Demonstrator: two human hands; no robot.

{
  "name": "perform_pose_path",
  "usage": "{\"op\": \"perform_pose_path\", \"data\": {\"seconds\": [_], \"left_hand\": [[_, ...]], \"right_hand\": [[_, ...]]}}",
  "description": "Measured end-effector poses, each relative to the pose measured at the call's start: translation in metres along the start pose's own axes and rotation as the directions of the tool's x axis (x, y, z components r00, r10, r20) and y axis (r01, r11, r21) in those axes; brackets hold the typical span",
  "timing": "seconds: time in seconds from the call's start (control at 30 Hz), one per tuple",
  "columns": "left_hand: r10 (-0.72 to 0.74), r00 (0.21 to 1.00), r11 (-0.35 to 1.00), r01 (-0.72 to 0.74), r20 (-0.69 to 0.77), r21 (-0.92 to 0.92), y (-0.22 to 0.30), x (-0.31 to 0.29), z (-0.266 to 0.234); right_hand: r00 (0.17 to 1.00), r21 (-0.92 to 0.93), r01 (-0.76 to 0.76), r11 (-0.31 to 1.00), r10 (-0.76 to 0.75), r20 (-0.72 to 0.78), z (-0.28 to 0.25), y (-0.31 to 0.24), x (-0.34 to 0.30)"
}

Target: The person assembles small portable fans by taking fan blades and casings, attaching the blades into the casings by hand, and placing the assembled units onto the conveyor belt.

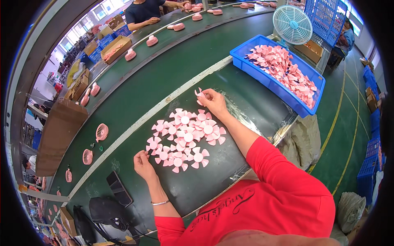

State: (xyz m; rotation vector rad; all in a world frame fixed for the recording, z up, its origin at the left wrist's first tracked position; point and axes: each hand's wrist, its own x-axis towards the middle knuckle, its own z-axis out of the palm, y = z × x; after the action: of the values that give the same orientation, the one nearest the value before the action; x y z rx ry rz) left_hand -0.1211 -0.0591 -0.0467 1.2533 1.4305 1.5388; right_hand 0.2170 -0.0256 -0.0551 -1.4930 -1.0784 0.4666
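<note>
A pink fan blade, seen nearly edge-on, is pinched between the thumb and fingers of my right hand, above the far side of a loose pile. That pile of pink fan blades, each with a round hub and several petals, lies on the dark green worktable. At the pile's left edge is my left hand, its fingers curled together close to the nearest blades. Whatever it may hold is hidden by the fingers.
A blue crate full of pink fan blades stands at the right, a blue-white desk fan behind it. Beyond a pale rail runs a green conveyor with pink fan housings. A phone and black bag lie left. Another person works opposite.
</note>
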Motion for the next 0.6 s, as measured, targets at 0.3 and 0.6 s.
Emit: {"op": "perform_pose_path", "data": {"seconds": [0.3,0.6], "left_hand": [[-0.008,1.0,1.0,0.008,0.011,0.013,-0.0037,0.0003,0.0005],[0.01,1.0,0.999,-0.01,0.018,0.048,-0.0082,0.0007,-0.002]], "right_hand": [[0.999,0.053,-0.018,0.998,0.02,-0.027,0.0001,-0.0028,-0.0024],[0.999,-0.035,-0.032,0.999,0.031,-0.023,0.0024,-0.0037,-0.004]]}}
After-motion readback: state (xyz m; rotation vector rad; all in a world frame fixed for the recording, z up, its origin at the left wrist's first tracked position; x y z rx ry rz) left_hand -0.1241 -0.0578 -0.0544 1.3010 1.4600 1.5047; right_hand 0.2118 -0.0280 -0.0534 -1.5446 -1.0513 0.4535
